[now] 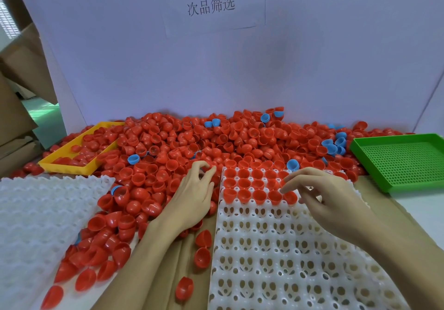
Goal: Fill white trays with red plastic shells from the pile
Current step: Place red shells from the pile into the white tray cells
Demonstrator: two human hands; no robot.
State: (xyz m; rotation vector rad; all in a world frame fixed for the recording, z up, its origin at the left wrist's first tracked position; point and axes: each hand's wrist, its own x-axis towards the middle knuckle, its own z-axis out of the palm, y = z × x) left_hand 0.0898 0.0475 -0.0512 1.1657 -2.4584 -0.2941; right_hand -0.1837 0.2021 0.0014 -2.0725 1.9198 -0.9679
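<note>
cardboard-topped bench (185, 256): left hand (192, 199) reaches into shell pile (204, 141), grasp unclear; right hand (329, 194), fingers loose, hovers over tray (288, 261) holding about fifteen shells; two white trays.

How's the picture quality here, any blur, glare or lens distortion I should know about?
Head view: wide-angle bending curves the white tray and green tray edges; lighting is soft and even, shadows faint; small glints on the red shells; left hand and right hand look sharp; the wall sign is slightly soft.
</note>
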